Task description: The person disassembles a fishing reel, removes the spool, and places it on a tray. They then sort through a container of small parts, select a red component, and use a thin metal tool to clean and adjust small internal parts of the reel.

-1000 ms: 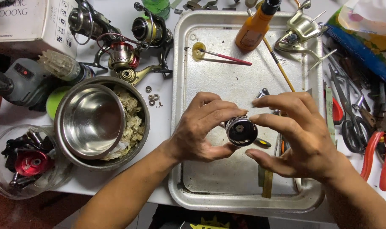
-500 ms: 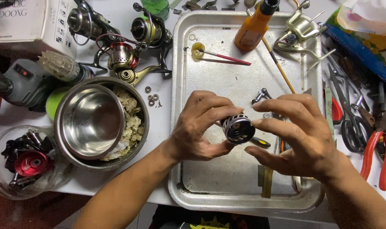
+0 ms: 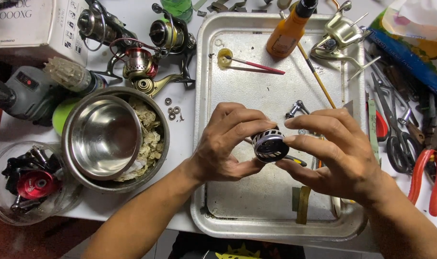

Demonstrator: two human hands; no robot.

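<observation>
A small round silver reel spool (image 3: 269, 144) with a slotted skirt is held above the metal tray (image 3: 257, 67). My left hand (image 3: 228, 144) grips it from the left with fingers curled over the top. My right hand (image 3: 333, 153) pinches it from the right with thumb and fingertips. Just behind the spool, a small metal part (image 3: 296, 108) lies on the tray. A thin tool with a yellow tip (image 3: 295, 160) pokes out below the spool.
On the tray: an orange bottle (image 3: 289, 29), a red-handled brush in a yellow cup (image 3: 249, 62), a reel body (image 3: 341, 34). Left of it sit nested steel bowls (image 3: 108, 136), several fishing reels (image 3: 137, 57), a parts tub (image 3: 29, 182). Pliers (image 3: 427, 172) and scissors (image 3: 396, 144) lie right.
The spool has been turned in my fingers, so its slotted silver skirt faces the camera more. Both hands stay over the tray's middle.
</observation>
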